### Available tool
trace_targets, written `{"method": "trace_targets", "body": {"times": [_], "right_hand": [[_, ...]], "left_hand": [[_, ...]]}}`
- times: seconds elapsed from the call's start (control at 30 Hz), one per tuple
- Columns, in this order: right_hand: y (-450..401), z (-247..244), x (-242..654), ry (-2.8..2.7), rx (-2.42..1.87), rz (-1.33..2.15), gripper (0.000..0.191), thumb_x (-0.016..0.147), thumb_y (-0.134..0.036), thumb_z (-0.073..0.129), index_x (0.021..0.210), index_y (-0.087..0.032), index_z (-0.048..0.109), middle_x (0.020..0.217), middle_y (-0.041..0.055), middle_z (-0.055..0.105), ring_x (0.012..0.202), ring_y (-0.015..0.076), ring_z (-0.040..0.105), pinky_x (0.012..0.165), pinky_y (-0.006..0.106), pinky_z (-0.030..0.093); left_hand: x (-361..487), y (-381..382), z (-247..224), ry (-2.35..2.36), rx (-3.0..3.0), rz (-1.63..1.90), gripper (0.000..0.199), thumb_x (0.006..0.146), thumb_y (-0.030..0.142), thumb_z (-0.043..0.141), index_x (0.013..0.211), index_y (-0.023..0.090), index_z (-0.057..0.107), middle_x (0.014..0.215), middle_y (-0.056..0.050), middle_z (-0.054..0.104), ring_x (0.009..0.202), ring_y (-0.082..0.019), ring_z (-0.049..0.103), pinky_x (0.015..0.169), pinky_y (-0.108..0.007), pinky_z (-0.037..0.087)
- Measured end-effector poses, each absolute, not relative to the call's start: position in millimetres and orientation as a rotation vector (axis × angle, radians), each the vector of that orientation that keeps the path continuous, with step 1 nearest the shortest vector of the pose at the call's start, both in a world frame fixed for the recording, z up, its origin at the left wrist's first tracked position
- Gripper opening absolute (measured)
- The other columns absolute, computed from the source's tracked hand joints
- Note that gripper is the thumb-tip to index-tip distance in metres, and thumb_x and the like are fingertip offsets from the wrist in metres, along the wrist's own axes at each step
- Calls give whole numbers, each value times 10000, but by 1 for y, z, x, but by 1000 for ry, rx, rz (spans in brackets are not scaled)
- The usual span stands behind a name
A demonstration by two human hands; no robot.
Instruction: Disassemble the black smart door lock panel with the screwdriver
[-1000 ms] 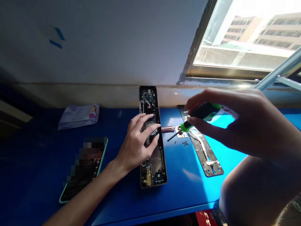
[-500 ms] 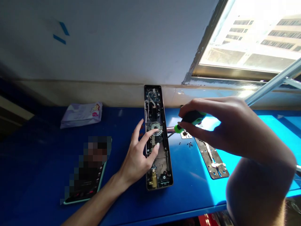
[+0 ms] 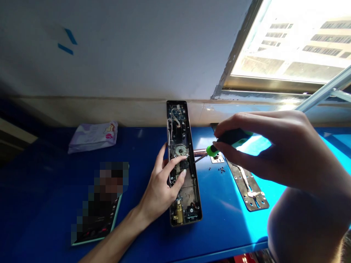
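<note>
A long black door lock housing, its back off, shows a circuit board, wires, a metal ring and a brass part. My left hand holds it from the left, some fingers at its left edge, the index finger at the ring's lower rim and the thumb on the inside. Between the fingers of my right hand is a screwdriver with a black and green handle. Its shaft points left at the housing's right edge; whether the tip touches is unclear. A handle bar sticks out on the right.
Several small screws and a small metal plate lie right of the housing. Beyond is a black mounting plate. On the left are a phone and a tissue pack. A wall and window stand behind the blue table.
My right hand has drawn slightly to the right with the screwdriver. My left index finger has shifted from over the ring to its lower rim. The view has shifted a little.
</note>
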State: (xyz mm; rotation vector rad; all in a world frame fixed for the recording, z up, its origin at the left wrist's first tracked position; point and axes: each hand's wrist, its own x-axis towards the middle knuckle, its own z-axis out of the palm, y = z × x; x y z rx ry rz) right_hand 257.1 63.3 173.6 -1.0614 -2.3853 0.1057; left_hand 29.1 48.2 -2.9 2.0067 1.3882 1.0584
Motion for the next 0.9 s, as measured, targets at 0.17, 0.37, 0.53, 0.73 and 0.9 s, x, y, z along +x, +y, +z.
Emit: {"method": "trace_targets", "body": {"times": [0.17, 0.37, 0.53, 0.73, 0.9], "right_hand": [[67, 169, 253, -2411, -990, 158, 49, 964, -277, 663, 969, -244, 699, 807, -12, 767, 649, 144, 690, 612, 291, 520], [72, 164, 249, -2447, -951, 190, 65, 975, -226, 634, 987, -200, 692, 842, 19, 759, 689, 135, 666, 619, 280, 475], [69, 161, 240, -2431, -1049, 132, 133, 987, -290, 663, 901, -191, 683, 770, 3, 693, 620, 106, 566, 565, 269, 395], [68, 155, 228, -2350, -1108, 123, 227, 1049, -343, 589, 919, -188, 694, 686, -23, 631, 566, 87, 475, 545, 275, 348], [63, 155, 229, -2441, -990, 285, 442, 887, -118, 612, 1309, -246, 642, 1158, 58, 720, 862, 151, 668, 680, 284, 486]], "left_hand": [[29, 48, -3, 1385, 1994, 1045, 309, 1017, 299, 602, 1310, 296, 699, 1730, -66, 279, 1484, -306, 522, 1257, -510, 425], [28, 48, -4, 1402, 2012, 1043, 319, 1021, 309, 598, 1324, 299, 696, 1732, -69, 282, 1462, -302, 549, 1251, -496, 437], [28, 48, -5, 1389, 2032, 1064, 321, 1026, 298, 590, 1334, 297, 682, 1731, -69, 289, 1499, -290, 510, 1266, -482, 415], [29, 49, -5, 1392, 2060, 1082, 316, 1020, 295, 604, 1327, 284, 674, 1738, -83, 299, 1569, -327, 404, 1273, -516, 398], [29, 49, -5, 1380, 2085, 1087, 394, 1007, 264, 613, 1401, 288, 619, 1758, -91, 270, 1598, -334, 341, 1277, -537, 381]]}}
